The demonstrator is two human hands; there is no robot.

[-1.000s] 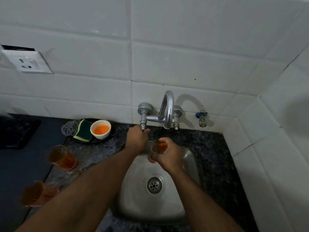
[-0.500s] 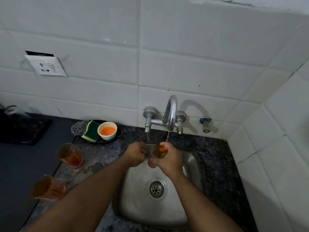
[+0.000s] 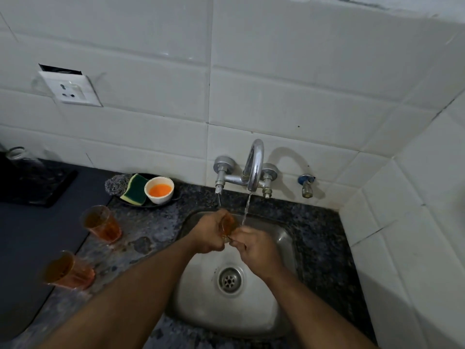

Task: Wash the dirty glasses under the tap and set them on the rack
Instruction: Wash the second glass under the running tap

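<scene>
Both hands, left hand (image 3: 208, 234) and right hand (image 3: 256, 249), now grip one amber glass (image 3: 228, 226) over the sink (image 3: 284, 238); water runs from the tap (image 3: 254, 170), the left hand having left its valve, so rinsing begins.

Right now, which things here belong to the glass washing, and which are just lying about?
Job: glass in both hands; running tap; sink; two dirty glasses on the counter.
Lying about: sponge; white bowl; wall socket; small blue valve.
</scene>
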